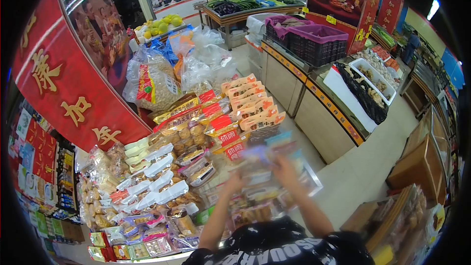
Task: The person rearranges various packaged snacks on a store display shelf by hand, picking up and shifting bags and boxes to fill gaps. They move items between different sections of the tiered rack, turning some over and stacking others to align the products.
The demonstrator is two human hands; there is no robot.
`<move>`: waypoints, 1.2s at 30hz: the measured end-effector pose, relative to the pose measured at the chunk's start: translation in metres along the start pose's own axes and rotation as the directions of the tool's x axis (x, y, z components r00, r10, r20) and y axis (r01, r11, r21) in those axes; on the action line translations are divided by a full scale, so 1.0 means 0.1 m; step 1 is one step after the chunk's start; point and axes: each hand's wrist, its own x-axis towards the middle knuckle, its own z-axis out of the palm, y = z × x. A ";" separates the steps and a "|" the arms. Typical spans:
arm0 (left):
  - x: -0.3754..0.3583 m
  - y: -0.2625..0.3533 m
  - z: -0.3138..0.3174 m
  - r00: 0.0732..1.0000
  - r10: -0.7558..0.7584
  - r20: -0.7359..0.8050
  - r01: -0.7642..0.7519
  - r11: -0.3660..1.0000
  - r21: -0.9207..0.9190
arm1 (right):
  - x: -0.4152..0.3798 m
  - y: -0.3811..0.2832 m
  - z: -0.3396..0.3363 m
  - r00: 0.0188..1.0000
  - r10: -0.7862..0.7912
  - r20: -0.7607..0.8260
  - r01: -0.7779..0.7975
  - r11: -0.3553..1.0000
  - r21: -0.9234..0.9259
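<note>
Both hands reach over the near right part of a display of packaged snacks. My left hand (234,182) is at the left side of a blurred purple-and-clear packet (256,159), its fingers smeared by motion. At the packet's right side is my right hand (284,169), curled and blurred, seemingly gripping its edge. Just beyond my hands lie red-and-yellow bags (229,142) and a row of orange-and-white packs (252,103). Left of my left hand are wrapped breads (201,172) in clear plastic.
A tall red banner (73,78) stands at the left. Large clear bags (157,81) sit at the display's back. Dark crates (319,44) rest on a wooden counter (324,113) at the right, near a white foam box (368,78). Cardboard boxes (417,167) are at far right.
</note>
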 end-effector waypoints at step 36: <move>-0.04 0.05 0.04 0.976 0.045 -0.212 -0.028 0.996 0.082 | -0.38 0.26 -0.03 0.905 0.059 0.421 0.119 0.915 -0.386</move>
